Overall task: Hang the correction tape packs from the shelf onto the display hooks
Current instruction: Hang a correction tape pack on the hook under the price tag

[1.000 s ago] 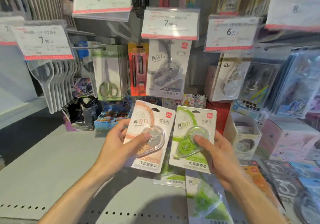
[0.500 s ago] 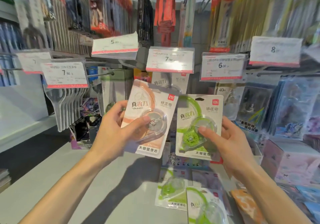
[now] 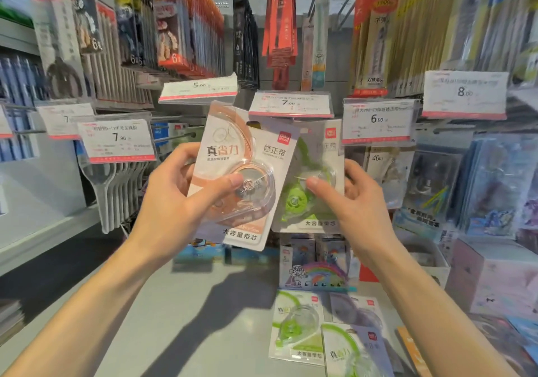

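In the head view, the left hand (image 3: 177, 202) is gripping an orange correction tape pack (image 3: 238, 178), thumb pressing across the clear blister and fingers curling behind the card's left edge. The right hand (image 3: 349, 199) is gripping a green correction tape pack (image 3: 308, 190), thumb lying on its blister and fingers wrapping behind the right edge. The orange pack is tilting toward 1 o'clock and overlapping the green pack's left side; both are being held up just below the 7.90 price tag (image 3: 289, 104) at 12 o'clock. At 5 o'clock from the hands, 3 more packs are lying flat on the grey shelf (image 3: 189, 318): a green one (image 3: 297, 327), a grey one (image 3: 358, 312), and another green one (image 3: 349, 353) partly covering both. Clear spoons (image 3: 113, 184) are hanging at 9 o'clock.
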The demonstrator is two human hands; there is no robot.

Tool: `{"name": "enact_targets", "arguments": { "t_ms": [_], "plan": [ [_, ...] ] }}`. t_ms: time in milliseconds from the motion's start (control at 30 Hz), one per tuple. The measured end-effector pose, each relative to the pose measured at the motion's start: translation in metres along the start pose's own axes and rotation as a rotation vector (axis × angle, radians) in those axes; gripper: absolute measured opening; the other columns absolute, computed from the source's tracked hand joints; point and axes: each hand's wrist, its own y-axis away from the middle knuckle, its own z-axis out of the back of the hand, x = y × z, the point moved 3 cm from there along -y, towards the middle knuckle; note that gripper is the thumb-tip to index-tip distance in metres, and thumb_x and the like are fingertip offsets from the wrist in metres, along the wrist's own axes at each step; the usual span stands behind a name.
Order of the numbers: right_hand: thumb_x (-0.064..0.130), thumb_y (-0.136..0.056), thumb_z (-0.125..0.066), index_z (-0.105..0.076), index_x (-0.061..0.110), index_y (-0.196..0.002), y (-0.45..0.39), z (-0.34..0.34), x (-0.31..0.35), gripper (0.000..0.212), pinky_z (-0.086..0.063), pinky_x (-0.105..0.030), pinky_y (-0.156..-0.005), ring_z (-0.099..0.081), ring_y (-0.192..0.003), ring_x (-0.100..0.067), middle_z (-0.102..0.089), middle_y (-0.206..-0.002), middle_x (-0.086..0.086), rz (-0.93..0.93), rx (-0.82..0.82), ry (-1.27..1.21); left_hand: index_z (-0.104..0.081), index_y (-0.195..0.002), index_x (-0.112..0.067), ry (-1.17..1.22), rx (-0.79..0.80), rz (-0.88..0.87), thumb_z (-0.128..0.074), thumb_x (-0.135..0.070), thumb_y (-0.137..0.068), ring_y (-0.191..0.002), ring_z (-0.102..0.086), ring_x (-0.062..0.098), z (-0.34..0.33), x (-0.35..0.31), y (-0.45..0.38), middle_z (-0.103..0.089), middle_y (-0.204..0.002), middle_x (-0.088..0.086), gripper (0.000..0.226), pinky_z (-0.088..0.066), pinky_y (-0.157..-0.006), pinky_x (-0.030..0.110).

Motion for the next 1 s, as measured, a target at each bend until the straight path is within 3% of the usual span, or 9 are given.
{"name": "enact_targets", "arguments": {
  "t_ms": [233, 367, 500, 633, 733, 933, 1000],
  "plan": [
    [0.015, -0.09, -0.078, -0.063, 0.028, -0.113, -0.019, -0.014, 0.002, 0.03, -0.063, -0.025, -0.078, -0.079, -0.093, -0.013, -0.082, -0.102, 0.006, -0.032, -0.03, -0.027, -0.065, -0.111, -0.029, -0.01, -0.005, -0.01, -0.082, -0.038, -0.069, -0.088, -0.078, 0.013, 0.003, -0.002, -0.002, -0.08, -0.106, -0.007, 0.046, -0.06, -0.069, 0.022],
    [0.013, -0.089, -0.077, -0.066, 0.028, -0.11, -0.026, -0.016, 0.0, 0.028, -0.058, -0.016, -0.07, -0.078, -0.087, -0.008, -0.082, -0.097, 0.011, -0.041, -0.049, 0.009, -0.065, -0.111, -0.03, -0.004, 0.0, -0.007, -0.082, -0.038, -0.07, -0.089, -0.078, 0.013, 0.002, -0.002, -0.002, -0.08, -0.106, -0.008, 0.046, -0.06, -0.07, 0.022],
    [0.028, -0.084, -0.083, -0.069, 0.025, -0.114, -0.031, -0.018, -0.012, 0.033, -0.06, -0.022, -0.072, -0.077, -0.084, -0.003, -0.081, -0.093, 0.014, -0.128, -0.107, 0.034, -0.065, -0.111, -0.027, -0.021, 0.001, 0.002, -0.084, -0.026, -0.074, -0.09, -0.078, 0.013, 0.002, 0.002, -0.003, -0.08, -0.105, -0.008, 0.042, -0.06, -0.069, 0.022],
    [0.047, -0.074, -0.089, -0.07, 0.029, -0.101, -0.039, -0.018, -0.026, 0.037, -0.044, -0.02, -0.071, -0.073, -0.084, -0.003, -0.079, -0.089, 0.013, -0.238, -0.204, 0.051, -0.065, -0.113, -0.023, -0.019, 0.007, 0.022, -0.08, -0.021, -0.076, -0.09, -0.077, 0.01, 0.001, 0.01, -0.002, -0.079, -0.105, -0.01, 0.041, -0.059, -0.069, 0.02],
    [0.052, -0.074, -0.087, -0.071, 0.027, -0.103, -0.042, -0.021, -0.03, 0.041, -0.043, -0.018, -0.068, -0.072, -0.077, 0.002, -0.079, -0.085, 0.014, -0.274, -0.187, 0.084, -0.065, -0.112, -0.024, -0.011, 0.009, 0.04, -0.08, -0.021, -0.075, -0.089, -0.077, 0.01, -0.001, 0.016, -0.001, -0.08, -0.104, -0.009, 0.04, -0.058, -0.069, 0.019],
    [0.047, -0.085, -0.08, -0.062, 0.026, -0.115, -0.024, -0.007, -0.032, 0.04, -0.049, -0.011, -0.067, -0.069, -0.082, 0.012, -0.076, -0.096, 0.013, -0.212, -0.178, 0.199, -0.064, -0.111, -0.024, -0.005, 0.028, 0.101, -0.086, -0.028, -0.075, -0.087, -0.079, 0.015, -0.009, 0.029, 0.0, -0.08, -0.103, -0.006, 0.043, -0.06, -0.066, 0.022],
    [0.039, -0.09, -0.078, -0.061, 0.026, -0.118, -0.015, 0.004, -0.03, 0.035, -0.055, -0.012, -0.074, -0.068, -0.089, 0.012, -0.073, -0.104, 0.012, -0.159, -0.206, 0.215, -0.064, -0.111, -0.022, 0.002, 0.03, 0.123, -0.086, -0.029, -0.074, -0.085, -0.079, 0.015, -0.014, 0.034, 0.0, -0.081, -0.101, -0.005, 0.044, -0.06, -0.065, 0.022]
  ]
}}
